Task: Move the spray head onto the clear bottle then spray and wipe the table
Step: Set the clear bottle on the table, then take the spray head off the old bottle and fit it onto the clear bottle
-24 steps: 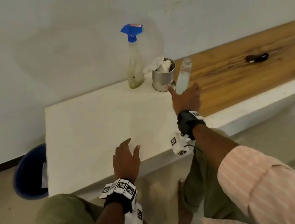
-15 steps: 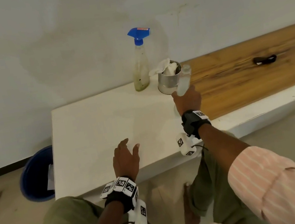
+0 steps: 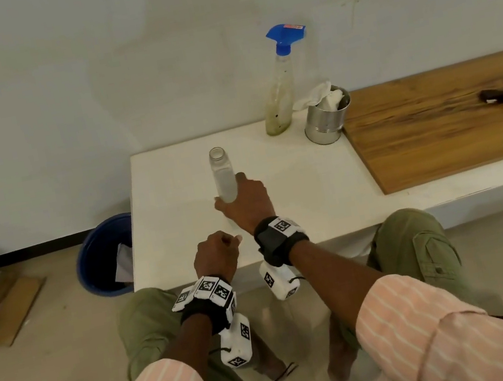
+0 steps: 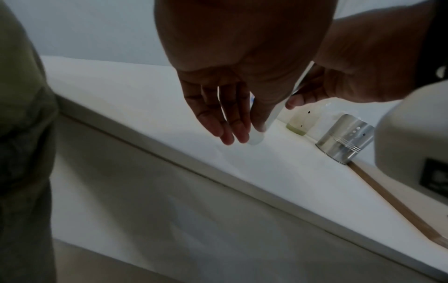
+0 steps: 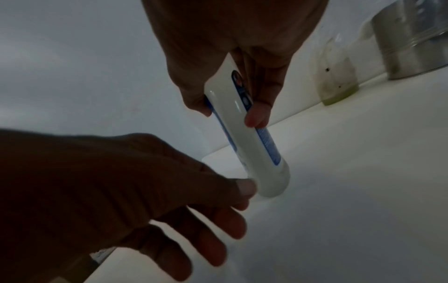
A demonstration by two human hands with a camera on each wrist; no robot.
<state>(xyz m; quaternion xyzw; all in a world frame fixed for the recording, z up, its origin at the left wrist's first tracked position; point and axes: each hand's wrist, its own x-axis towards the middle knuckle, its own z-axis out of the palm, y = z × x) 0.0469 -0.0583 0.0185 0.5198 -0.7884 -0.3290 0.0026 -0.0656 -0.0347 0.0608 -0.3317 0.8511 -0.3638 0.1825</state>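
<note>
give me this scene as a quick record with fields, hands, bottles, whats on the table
right hand: grips the clear bottle, base at the white table
left hand: fingers relaxed, holds nothing, beside the bottle's base
clear bottle: open neck, no spray head
spray head: blue, on the other bottle by the wall
metal can: holds white cloth, beside that bottle
step left: move spray head over

White table (image 3: 296,202) with spray bottle (image 3: 278,101), steel tin (image 3: 327,121), wooden board (image 3: 446,122).
</note>
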